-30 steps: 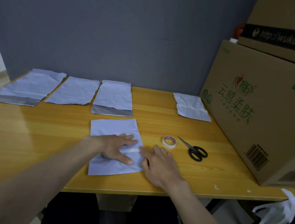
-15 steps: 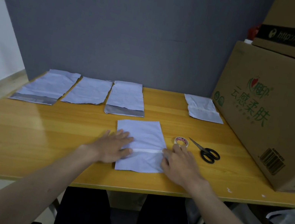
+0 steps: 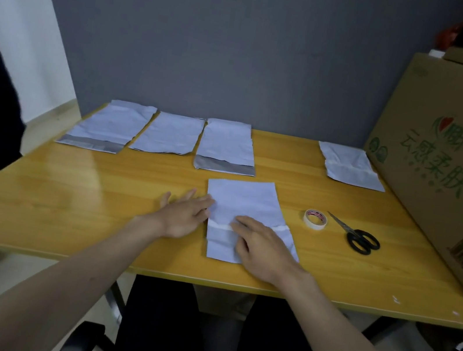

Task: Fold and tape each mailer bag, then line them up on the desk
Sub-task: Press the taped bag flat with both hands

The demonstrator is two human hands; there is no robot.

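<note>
A pale, creased mailer bag (image 3: 244,208) lies flat near the front edge of the yellow wooden desk (image 3: 67,200), folded, with a strip of white tape (image 3: 220,226) across the fold. The right hand (image 3: 265,250) presses on its lower part with straight fingers; the left hand (image 3: 183,215) lies flat, fingertips touching its left edge.

2 bare forearms, no sleeves, watch or rings visible. Left hand (image 3: 183,216) and right hand (image 3: 265,250) ungloved. Dark trousers on the lap below the desk (image 3: 65,209) front edge.
</note>
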